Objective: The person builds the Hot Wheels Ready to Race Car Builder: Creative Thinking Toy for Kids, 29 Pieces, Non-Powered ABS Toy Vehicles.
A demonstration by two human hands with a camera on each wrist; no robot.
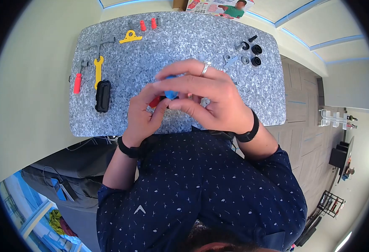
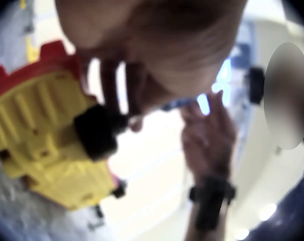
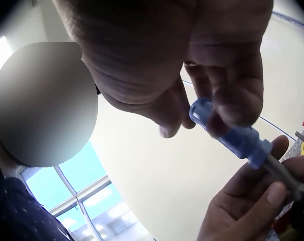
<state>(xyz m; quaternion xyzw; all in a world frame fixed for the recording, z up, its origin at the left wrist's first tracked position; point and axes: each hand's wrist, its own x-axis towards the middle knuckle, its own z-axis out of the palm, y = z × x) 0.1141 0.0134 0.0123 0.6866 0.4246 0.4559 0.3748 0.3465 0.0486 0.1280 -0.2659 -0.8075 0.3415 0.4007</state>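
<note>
A blue-handled screwdriver (image 3: pixel 237 139) with a grey shaft slants down in the right wrist view, its tip end at a black part. My right hand (image 1: pixel 220 94) pinches the blue handle (image 1: pixel 171 93) between thumb and fingers. My left hand (image 1: pixel 139 111) grips a toy body, showing as a red patch (image 1: pixel 154 101) beside the fingers. In the left wrist view the toy is yellow (image 2: pixel 46 143) with a red edge (image 2: pixel 54 52) and a black round part (image 2: pixel 95 133). Left thumb (image 3: pixel 276 195) lies near the shaft. My hands hide most of the toy in the head view.
On the speckled table (image 1: pixel 130 59) lie a yellow wrench (image 1: pixel 98 72), a black tray-like part (image 1: pixel 103 96), a red-handled tool (image 1: pixel 77 83), a grey cross-shaped tool (image 1: pixel 100 43), a yellow part (image 1: pixel 130 37), red pegs (image 1: pixel 143 25), and black wheels (image 1: pixel 256 49). A printed box (image 1: pixel 214 7) stands beyond.
</note>
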